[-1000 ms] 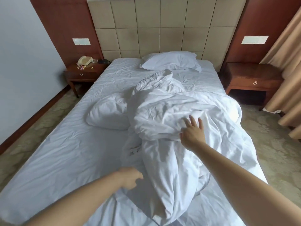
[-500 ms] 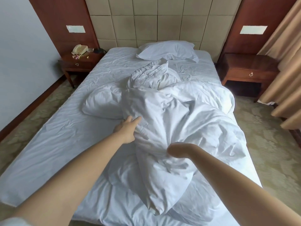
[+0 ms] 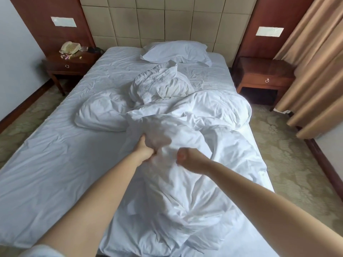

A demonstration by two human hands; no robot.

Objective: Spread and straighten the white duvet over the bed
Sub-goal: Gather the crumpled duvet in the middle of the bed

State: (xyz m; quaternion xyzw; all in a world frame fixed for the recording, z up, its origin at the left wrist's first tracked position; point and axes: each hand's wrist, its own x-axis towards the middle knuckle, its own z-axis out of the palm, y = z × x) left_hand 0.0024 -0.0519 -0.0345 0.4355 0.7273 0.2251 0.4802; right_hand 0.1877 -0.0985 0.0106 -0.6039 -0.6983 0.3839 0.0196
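Both hands have drawn together since a moment ago: left hand (image 3: 146,150) now holds a duvet (image 3: 185,145) fold, right hand (image 3: 187,157) fisted in fabric beside it. Duvet lies bunched on the bed's (image 3: 55,154) right half; nearly all spreading remains.

Crumpled matt cloth duvet (image 3: 185,191)
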